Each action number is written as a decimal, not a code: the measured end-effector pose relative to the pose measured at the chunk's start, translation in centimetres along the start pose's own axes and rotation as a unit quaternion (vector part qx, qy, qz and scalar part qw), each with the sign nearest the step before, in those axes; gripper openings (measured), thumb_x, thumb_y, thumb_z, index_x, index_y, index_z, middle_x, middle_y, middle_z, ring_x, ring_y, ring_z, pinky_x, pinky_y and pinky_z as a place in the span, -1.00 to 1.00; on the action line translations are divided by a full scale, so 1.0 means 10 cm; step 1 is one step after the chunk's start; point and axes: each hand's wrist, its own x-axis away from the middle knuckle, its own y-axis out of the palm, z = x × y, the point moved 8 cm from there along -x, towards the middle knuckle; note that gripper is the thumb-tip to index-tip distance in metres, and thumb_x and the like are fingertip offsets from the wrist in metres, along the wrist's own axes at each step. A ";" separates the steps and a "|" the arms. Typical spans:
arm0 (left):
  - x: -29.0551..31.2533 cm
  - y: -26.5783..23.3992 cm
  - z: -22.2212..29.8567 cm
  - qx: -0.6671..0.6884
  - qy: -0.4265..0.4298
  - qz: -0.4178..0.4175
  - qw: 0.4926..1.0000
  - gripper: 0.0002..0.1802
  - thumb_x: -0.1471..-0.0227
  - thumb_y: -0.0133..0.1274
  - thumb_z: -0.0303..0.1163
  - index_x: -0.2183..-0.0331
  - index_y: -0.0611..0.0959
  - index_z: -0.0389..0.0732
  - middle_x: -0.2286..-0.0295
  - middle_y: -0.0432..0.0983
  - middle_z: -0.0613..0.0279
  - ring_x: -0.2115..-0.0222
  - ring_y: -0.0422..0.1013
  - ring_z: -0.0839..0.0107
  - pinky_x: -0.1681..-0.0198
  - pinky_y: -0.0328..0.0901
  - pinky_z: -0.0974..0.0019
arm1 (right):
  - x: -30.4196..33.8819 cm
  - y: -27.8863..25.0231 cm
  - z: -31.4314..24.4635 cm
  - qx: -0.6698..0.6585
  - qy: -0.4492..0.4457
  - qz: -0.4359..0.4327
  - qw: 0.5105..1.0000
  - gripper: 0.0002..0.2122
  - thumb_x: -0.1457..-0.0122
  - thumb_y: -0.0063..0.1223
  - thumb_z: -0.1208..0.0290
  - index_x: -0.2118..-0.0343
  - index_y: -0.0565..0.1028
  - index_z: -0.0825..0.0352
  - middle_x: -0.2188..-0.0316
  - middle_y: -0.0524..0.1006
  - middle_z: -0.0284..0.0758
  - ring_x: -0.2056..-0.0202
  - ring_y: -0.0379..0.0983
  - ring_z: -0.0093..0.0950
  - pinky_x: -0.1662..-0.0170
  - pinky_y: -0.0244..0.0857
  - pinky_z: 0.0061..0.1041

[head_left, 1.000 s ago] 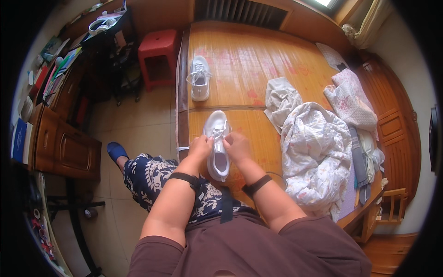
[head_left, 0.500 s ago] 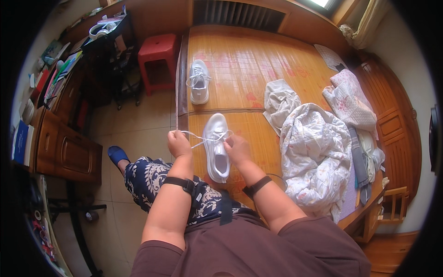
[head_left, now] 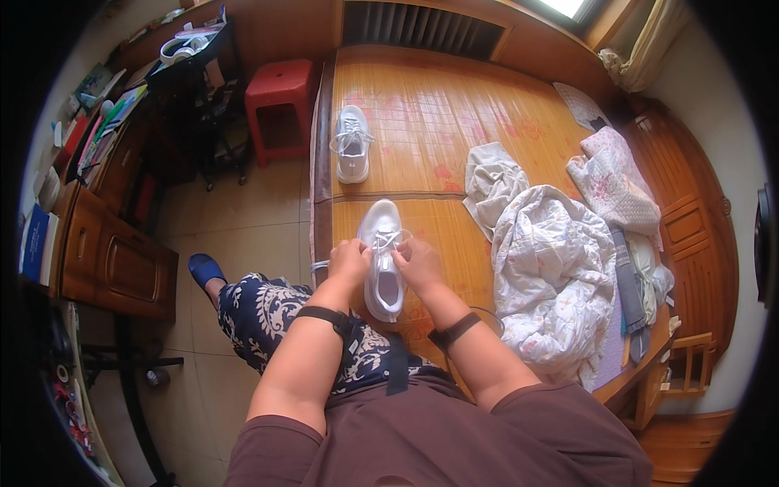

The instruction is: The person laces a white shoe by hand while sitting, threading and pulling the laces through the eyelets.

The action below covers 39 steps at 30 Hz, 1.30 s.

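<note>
A white sneaker (head_left: 381, 286) lies on the bamboo mat in front of me, toe pointing away. My left hand (head_left: 350, 261) is closed at the sneaker's left side, its fingertips on the white shoelace; a loose lace end trails out to the left of the hand. On the other side my right hand (head_left: 415, 261) pinches the lace near the top of the tongue. A lace loop shows over the sneaker between the hands. Farther off, the second white sneaker (head_left: 353, 144) stands on the mat with its lace tied in a bow.
The bamboo mat (head_left: 438, 105) covers the bed. To the right lie a crumpled white quilt (head_left: 552, 276), a pale grey cloth (head_left: 493, 178) and a pink patterned pillow (head_left: 614, 183). A red stool (head_left: 278, 101) stands beyond the bed's left edge, near a wooden cabinet (head_left: 122, 264).
My left hand has moved right, from out beside the sneaker with the lace drawn taut to right against the sneaker. My right hand stays nearly where it was.
</note>
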 end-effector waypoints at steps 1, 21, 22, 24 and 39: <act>-0.01 0.00 -0.01 -0.001 -0.014 -0.004 1.000 -0.81 0.01 0.15 -0.27 0.32 0.67 -0.12 0.26 0.54 0.07 0.13 0.43 0.10 0.05 0.30 0.06 | -0.01 0.00 0.00 0.000 -0.001 0.000 1.000 -0.81 0.01 0.23 0.31 0.47 0.54 0.33 0.49 0.57 -0.17 0.42 0.54 -0.26 0.31 0.40 -0.33; 0.06 -0.60 -0.37 0.153 -0.150 0.307 0.927 -0.88 -0.04 0.13 -0.37 0.42 0.55 -0.20 0.51 0.55 0.21 0.46 0.48 0.31 0.32 0.34 0.27 | -0.01 0.00 0.07 -0.001 0.028 -0.011 1.000 -0.86 0.01 0.16 0.40 0.41 0.53 0.34 0.41 0.57 -0.17 0.37 0.53 -0.24 0.26 0.40 -0.31; 0.06 -0.65 -0.41 0.154 -0.149 0.339 0.916 -0.90 -0.07 0.09 -0.41 0.41 0.51 -0.19 0.53 0.53 0.25 0.48 0.46 0.35 0.33 0.34 0.29 | 0.00 -0.01 0.05 -0.002 0.027 -0.011 1.000 -0.86 0.01 0.16 0.40 0.41 0.53 0.34 0.41 0.57 -0.17 0.37 0.53 -0.24 0.26 0.40 -0.31; 0.06 -0.68 -0.50 0.186 -0.156 0.357 0.902 -0.90 -0.07 0.08 -0.42 0.42 0.50 -0.20 0.52 0.53 0.26 0.48 0.46 0.37 0.33 0.34 0.30 | 0.00 0.00 0.01 0.020 0.027 -0.019 0.999 -0.86 0.01 0.16 0.40 0.41 0.53 0.34 0.41 0.56 -0.18 0.37 0.53 -0.23 0.26 0.40 -0.31; 0.12 -0.92 -0.42 0.444 -0.087 0.412 0.791 -0.95 -0.24 -0.17 -0.48 0.32 0.36 -0.22 0.48 0.49 0.19 0.52 0.43 0.50 0.41 0.38 0.49 | 0.06 0.02 0.06 0.028 0.026 -0.011 0.999 -0.84 0.05 0.15 0.37 0.44 0.51 0.34 0.39 0.56 -0.15 0.32 0.50 -0.18 0.23 0.38 -0.27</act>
